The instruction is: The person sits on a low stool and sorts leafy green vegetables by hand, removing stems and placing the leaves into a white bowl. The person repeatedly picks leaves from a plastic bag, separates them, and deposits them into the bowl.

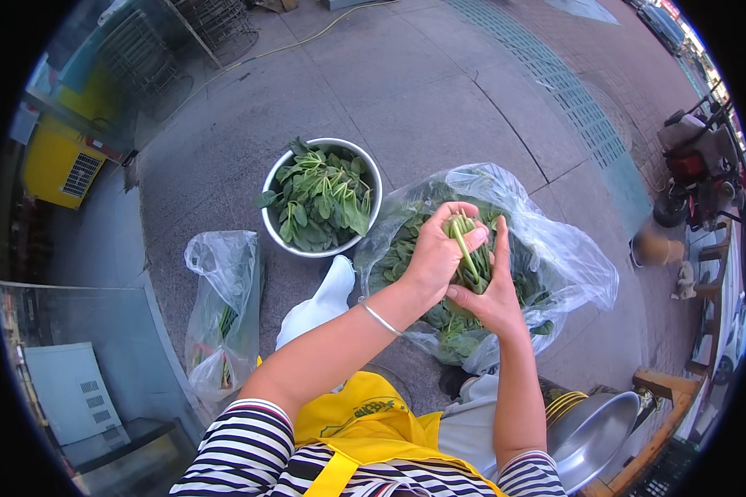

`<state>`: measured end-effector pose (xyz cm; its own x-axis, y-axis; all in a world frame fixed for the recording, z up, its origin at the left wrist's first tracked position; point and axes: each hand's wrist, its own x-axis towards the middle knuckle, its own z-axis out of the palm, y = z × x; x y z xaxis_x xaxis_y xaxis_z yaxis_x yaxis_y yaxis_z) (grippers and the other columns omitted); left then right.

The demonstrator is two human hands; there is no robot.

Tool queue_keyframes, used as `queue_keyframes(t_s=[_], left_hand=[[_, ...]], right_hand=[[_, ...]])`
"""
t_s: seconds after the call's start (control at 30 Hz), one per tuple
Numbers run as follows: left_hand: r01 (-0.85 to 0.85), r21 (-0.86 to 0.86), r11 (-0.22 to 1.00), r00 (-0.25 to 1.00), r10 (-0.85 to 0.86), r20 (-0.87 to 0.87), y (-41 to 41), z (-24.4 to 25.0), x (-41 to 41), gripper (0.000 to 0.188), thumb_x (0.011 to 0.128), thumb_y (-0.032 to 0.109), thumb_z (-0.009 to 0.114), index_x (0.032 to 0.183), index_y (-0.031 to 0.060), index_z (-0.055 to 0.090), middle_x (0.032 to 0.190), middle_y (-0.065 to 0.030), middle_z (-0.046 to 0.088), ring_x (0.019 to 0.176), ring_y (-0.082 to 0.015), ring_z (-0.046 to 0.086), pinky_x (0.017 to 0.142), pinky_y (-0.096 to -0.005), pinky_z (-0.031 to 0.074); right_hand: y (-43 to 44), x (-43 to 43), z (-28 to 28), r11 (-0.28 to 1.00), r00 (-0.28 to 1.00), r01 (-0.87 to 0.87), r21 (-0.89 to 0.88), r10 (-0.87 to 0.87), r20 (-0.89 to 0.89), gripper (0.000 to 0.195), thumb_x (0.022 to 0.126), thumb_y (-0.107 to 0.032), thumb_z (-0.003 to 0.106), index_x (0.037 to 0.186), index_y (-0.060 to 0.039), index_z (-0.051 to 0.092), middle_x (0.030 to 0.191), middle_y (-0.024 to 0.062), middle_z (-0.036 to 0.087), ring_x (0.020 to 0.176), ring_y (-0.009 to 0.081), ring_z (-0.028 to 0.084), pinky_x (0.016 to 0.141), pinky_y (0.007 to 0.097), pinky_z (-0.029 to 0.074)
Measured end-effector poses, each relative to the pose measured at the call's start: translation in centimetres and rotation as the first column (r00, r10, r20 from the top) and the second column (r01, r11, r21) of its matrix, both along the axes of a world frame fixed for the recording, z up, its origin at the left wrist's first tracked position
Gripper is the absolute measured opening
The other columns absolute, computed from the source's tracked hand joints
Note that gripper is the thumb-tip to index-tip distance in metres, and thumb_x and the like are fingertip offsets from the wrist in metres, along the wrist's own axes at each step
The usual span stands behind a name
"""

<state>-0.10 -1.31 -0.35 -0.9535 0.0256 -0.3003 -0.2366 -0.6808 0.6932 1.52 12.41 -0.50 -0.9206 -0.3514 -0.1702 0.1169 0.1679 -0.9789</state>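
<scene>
A bunch of leafy greens, probably spinach [472,258], is held between my two hands above an open clear plastic bag [566,261]. The fingers and thumb of my left hand [438,251] close around its pale stems. My right hand [494,298] cups the leafy part from the right and below, thumb and fingers around it. More loose greens [404,251] fill the bag on the ground under my hands. Just left of the bag stands a round metal basin [268,214] with greens [326,199] heaped in it, stems and leaves mixed.
A second clear plastic bag [224,317] with green stalks stands at left. Metal bowls [603,435] sit by my right side, near a wooden frame [665,382]. A yellow hose [304,40] crosses the paving. Glass panels [112,323] border the left, and a parked scooter [696,168] the right.
</scene>
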Motion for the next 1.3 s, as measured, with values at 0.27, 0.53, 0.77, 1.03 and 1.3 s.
queue_keyframes(t_s=[0.27,0.53,0.77,1.03,1.3], left_hand=[[0.144,-0.266,0.953,0.985,-0.163,-0.05,-2.3,-0.4,0.1,0.067,0.075,-0.012,0.064,0.136,0.0024,0.04,0.12,-0.0127,0.054,0.112,-0.0209,0.055,0.092,-0.0327,0.049],[-0.172,-0.731,0.661,0.974,0.005,-0.225,-4.4,-0.1,0.9,0.067,0.074,-0.004,0.059,0.137,0.0033,0.037,0.122,-0.0228,0.051,0.118,-0.0388,0.049,0.101,-0.0464,0.039],[-0.193,-0.782,0.593,0.971,-0.002,-0.24,-4.9,0.6,2.5,0.066,0.078,0.0,0.057,0.139,0.0016,0.033,0.117,-0.0205,0.05,0.11,-0.0374,0.05,0.097,-0.048,0.037],[-0.164,-0.747,0.644,0.977,0.004,-0.212,-6.5,1.8,2.5,0.064,0.081,0.002,0.062,0.139,0.001,0.034,0.121,-0.0229,0.051,0.115,-0.0391,0.05,0.1,-0.0476,0.038],[-0.108,-0.817,0.566,0.962,-0.149,-0.23,-5.7,1.4,2.7,0.058,0.084,0.007,0.06,0.137,0.001,0.037,0.116,-0.0205,0.054,0.109,-0.0359,0.053,0.095,-0.0463,0.04]], right_hand=[[-1.8,0.0,-0.9,0.981,0.98,0.187,-0.054,-0.19,-0.055,0.086,0.071,0.0,0.074,0.147,-0.0047,0.033,0.128,0.0107,0.056,0.112,0.0194,0.057,0.096,0.032,0.046],[-3.0,-2.7,-10.4,0.834,0.835,0.425,-0.352,-0.212,0.508,0.064,0.082,-0.003,0.071,0.137,-0.0048,0.04,0.115,0.0082,0.059,0.099,0.0191,0.06,0.085,0.0341,0.052],[-15.5,-6.0,-21.0,0.969,0.94,0.233,0.087,-0.247,0.234,0.054,0.075,0.0,0.074,0.123,-0.005,0.05,0.1,0.0053,0.061,0.087,0.0175,0.06,0.077,0.0325,0.051],[-25.2,-15.1,-27.2,0.797,0.974,0.025,0.603,0.117,-0.195,0.114,0.065,-0.034,0.085,0.153,-0.0077,0.016,0.144,0.0328,0.031,0.13,0.0472,0.039,0.107,0.0447,0.039],[-21.1,-9.3,-30.3,0.859,0.948,0.091,0.504,0.08,-0.308,0.044,0.078,-0.014,0.065,0.12,-0.0031,0.061,0.13,0.0209,0.055,0.12,0.0372,0.054,0.101,0.0415,0.044]])
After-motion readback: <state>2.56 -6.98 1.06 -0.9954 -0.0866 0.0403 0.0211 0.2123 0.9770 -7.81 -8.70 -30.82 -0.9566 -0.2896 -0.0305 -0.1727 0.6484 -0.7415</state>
